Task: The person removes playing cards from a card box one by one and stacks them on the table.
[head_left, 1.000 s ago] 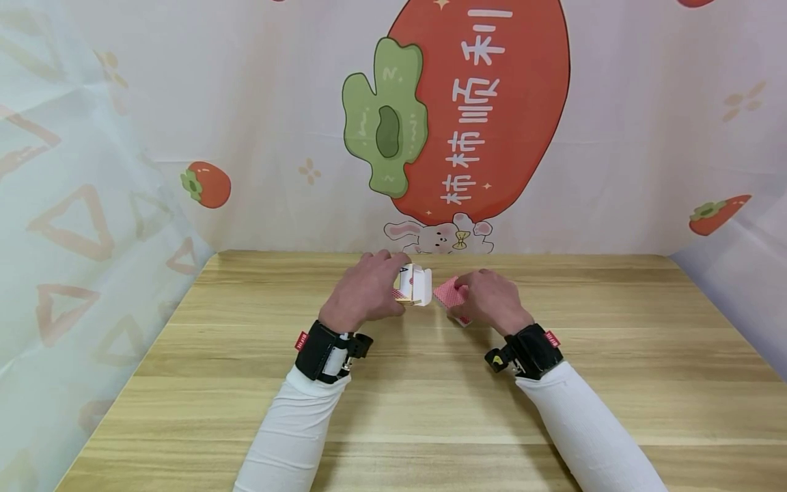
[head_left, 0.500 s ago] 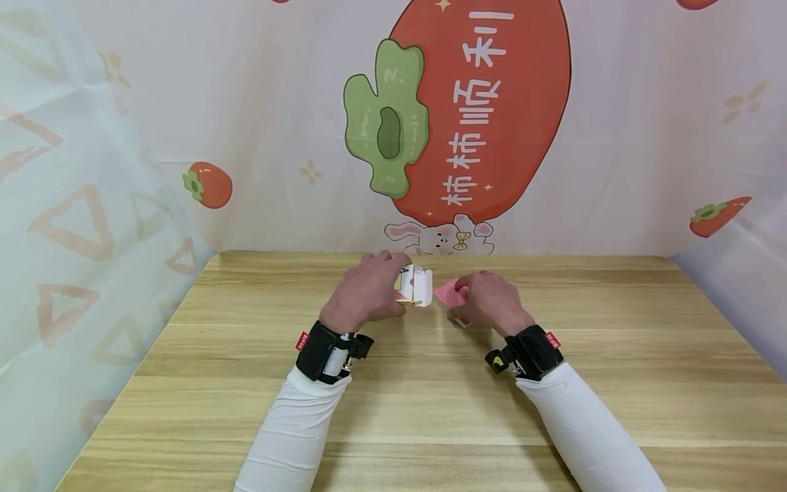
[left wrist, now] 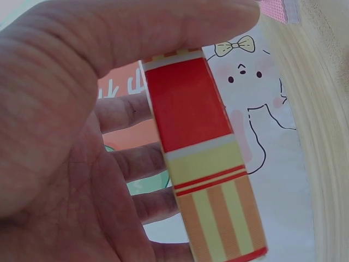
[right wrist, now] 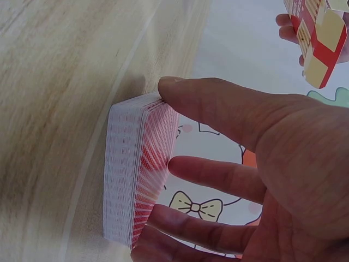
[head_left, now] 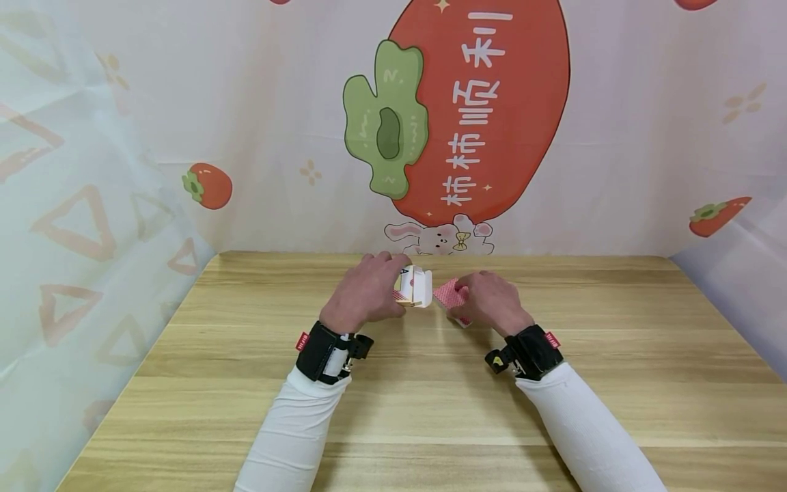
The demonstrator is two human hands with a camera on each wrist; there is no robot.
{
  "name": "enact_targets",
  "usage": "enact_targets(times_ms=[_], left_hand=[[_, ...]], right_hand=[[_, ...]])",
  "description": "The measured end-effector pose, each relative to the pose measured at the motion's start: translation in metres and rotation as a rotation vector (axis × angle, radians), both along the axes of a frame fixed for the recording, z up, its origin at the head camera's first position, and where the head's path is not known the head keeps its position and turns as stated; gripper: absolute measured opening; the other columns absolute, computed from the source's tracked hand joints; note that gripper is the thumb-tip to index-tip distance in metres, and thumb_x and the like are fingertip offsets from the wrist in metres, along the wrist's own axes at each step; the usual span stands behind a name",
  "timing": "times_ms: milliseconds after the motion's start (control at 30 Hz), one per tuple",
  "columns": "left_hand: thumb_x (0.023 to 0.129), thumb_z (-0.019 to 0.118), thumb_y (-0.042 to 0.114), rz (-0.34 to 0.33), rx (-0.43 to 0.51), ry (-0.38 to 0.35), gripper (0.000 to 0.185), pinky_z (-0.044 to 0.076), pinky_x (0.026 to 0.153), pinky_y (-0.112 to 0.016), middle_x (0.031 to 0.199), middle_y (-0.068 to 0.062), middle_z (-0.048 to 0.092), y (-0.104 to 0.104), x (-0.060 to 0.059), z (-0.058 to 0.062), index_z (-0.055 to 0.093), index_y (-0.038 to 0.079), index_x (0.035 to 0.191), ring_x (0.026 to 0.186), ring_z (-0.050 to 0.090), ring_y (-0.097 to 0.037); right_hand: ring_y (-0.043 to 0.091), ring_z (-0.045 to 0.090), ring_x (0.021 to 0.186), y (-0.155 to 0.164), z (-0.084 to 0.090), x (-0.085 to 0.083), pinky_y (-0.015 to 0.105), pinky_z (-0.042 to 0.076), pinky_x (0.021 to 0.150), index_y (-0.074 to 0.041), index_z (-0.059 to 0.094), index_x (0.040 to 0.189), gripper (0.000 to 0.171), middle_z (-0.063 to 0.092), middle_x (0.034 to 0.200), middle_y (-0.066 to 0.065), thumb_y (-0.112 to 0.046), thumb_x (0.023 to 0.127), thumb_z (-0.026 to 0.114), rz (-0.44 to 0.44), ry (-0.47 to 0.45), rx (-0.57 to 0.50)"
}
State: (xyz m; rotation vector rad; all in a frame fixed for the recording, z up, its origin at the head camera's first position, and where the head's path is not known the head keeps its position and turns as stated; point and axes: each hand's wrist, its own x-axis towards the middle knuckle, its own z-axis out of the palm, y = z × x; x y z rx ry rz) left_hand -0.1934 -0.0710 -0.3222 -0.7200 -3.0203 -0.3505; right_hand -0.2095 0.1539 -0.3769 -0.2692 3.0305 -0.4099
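Near the far edge of the table, my left hand (head_left: 365,290) holds a playing card box (head_left: 419,287) with its flap end open to the right. In the left wrist view, the striped yellow, orange and red side of the card box (left wrist: 191,109) shows between thumb and fingers. To the right, my right hand (head_left: 492,301) grips a deck of playing cards (head_left: 450,292) that lies flat, red-patterned back up. In the right wrist view, the thumb is at one edge of the deck (right wrist: 121,174) and the fingers touch its back and far edge.
Both hands are over a wood-grain table (head_left: 424,396). A printed cloth (head_left: 277,123) with persimmons and a rabbit hangs right behind its far edge. Black wrist straps with cameras sit on both wrists.
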Motion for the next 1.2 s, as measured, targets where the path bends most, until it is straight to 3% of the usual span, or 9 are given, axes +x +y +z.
enact_targets(times_ms=[300, 633, 867, 1200], left_hand=[[0.072, 0.088, 0.017, -0.001, 0.001, -0.002, 0.069, 0.052, 0.074, -0.041, 0.111, -0.008, 0.061, 0.001, 0.000, -0.001, 0.059, 0.013, 0.133, 0.096, 0.054, -0.027], [0.072, 0.088, 0.017, -0.004, 0.000, 0.001, 0.069, 0.052, 0.075, -0.040, 0.112, -0.008, 0.061, 0.001, 0.000, 0.000, 0.058, 0.013, 0.134, 0.097, 0.054, -0.027], [0.072, 0.088, 0.016, -0.003, -0.002, -0.002, 0.069, 0.053, 0.075, -0.042, 0.112, -0.009, 0.061, 0.001, 0.001, 0.000, 0.058, 0.013, 0.134, 0.097, 0.054, -0.027], [0.072, 0.088, 0.016, 0.002, -0.003, -0.006, 0.068, 0.053, 0.076, -0.044, 0.114, -0.009, 0.062, 0.001, 0.001, 0.000, 0.058, 0.013, 0.133, 0.099, 0.054, -0.028]], right_hand=[[0.028, 0.058, 0.090, 0.001, 0.000, 0.000, 0.037, 0.050, 0.066, -0.008, 0.073, 0.121, 0.054, 0.068, 0.103, 0.011, -0.039, 0.078, 0.086, 0.004, -0.007, -0.005], [0.031, 0.057, 0.097, 0.003, 0.002, 0.000, 0.042, 0.052, 0.074, -0.008, 0.072, 0.123, 0.056, 0.067, 0.113, 0.015, -0.041, 0.080, 0.085, -0.009, -0.026, -0.019], [0.032, 0.056, 0.099, 0.003, 0.004, 0.000, 0.042, 0.052, 0.075, -0.008, 0.069, 0.130, 0.065, 0.066, 0.113, 0.016, -0.043, 0.078, 0.086, -0.021, -0.015, -0.012], [0.036, 0.054, 0.105, 0.004, 0.015, 0.004, 0.049, 0.049, 0.086, -0.002, 0.063, 0.134, 0.074, 0.063, 0.120, 0.021, -0.042, 0.077, 0.087, -0.013, -0.006, -0.096]])
